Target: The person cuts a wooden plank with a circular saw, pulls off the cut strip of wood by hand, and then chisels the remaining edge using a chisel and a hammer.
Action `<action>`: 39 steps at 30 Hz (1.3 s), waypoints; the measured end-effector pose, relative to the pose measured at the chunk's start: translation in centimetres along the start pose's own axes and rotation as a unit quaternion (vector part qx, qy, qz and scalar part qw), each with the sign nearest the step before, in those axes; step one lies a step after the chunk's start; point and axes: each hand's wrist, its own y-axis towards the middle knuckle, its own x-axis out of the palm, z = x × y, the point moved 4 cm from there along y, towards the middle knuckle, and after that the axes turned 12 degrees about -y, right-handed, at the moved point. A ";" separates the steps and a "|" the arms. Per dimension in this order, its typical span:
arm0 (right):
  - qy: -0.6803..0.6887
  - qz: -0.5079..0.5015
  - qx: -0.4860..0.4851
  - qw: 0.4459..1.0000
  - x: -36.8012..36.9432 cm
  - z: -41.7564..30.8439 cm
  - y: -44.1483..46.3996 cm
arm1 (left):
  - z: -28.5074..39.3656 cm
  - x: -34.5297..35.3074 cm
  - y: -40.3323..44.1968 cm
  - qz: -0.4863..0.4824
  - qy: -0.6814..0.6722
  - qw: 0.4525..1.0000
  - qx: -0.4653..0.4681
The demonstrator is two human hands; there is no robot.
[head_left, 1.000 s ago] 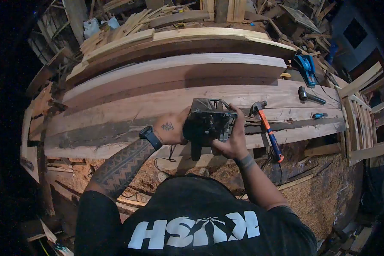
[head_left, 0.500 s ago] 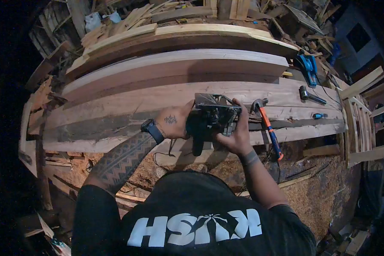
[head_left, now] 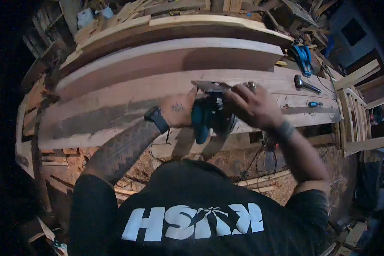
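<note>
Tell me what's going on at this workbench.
Someone is holding a power tool up over some wide planks. The left hand grips one side; the right hand is at the other, but blur hides its exact hold. The tool is tilted, not laid flat on the wood. A dark hand tool and a small blue tool lie off to the right.

Right hand (head_left: 256, 107) blurred, hammer (head_left: 251, 85) mostly covered; left hand (head_left: 178, 110) partly hidden
</note>
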 end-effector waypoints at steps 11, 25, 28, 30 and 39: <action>-0.008 -0.040 -0.022 0.999 2.3 2.2 3.5 | 1.5 -1.6 0.5 -0.098 0.031 0.992 -0.071; 0.031 -0.038 0.167 0.985 4.3 2.6 1.2 | 2.4 -0.1 1.6 0.000 0.027 0.999 -0.028; 0.012 -0.054 0.176 0.983 4.1 2.4 0.6 | 3.2 -0.4 1.4 -0.023 0.018 0.998 -0.052; 0.018 -0.057 0.213 0.975 3.9 2.5 0.5 | 3.3 -0.4 1.6 -0.033 0.027 0.998 -0.048; 0.055 0.026 0.336 0.940 5.9 0.6 0.3 | 3.4 1.5 0.8 -0.014 0.074 0.996 0.053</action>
